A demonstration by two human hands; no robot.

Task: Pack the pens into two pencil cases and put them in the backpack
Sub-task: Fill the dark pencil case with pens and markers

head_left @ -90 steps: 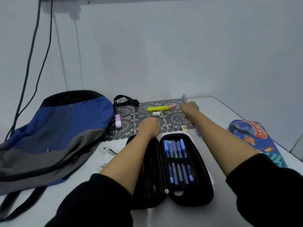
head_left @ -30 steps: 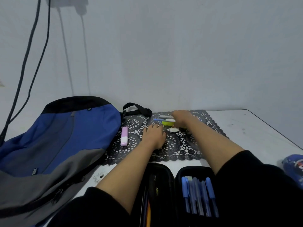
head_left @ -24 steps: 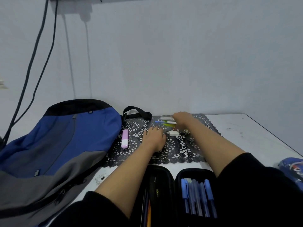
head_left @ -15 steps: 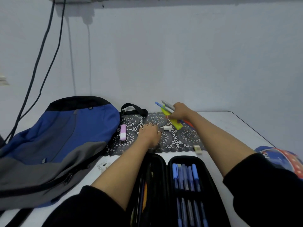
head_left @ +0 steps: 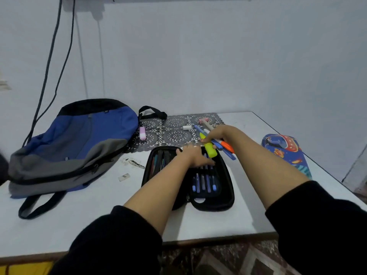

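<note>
A black pencil case [head_left: 222,203] lies open on the white table [head_left: 99,213], with several blue pens [head_left: 204,182] strapped in its right half. My left hand [head_left: 195,156] rests flat on the case's upper part. My right hand [head_left: 217,133] grips a bundle of pens and a yellow highlighter [head_left: 209,148] just above the case's top right corner. A second pencil case [head_left: 286,150], blue with a space print, lies shut at the right. The blue and grey backpack [head_left: 73,143] lies at the left.
A black lace mat [head_left: 174,133] at the back holds a pink highlighter [head_left: 142,133], a white eraser [head_left: 187,127] and a pink item [head_left: 203,120]. A paper scrap [head_left: 124,177] lies near the backpack. Cables [head_left: 49,62] hang down the wall at left.
My right hand lifted the gathered pens off the mat and carried them toward me, above the open case. My left hand moved from the mat onto the case.
</note>
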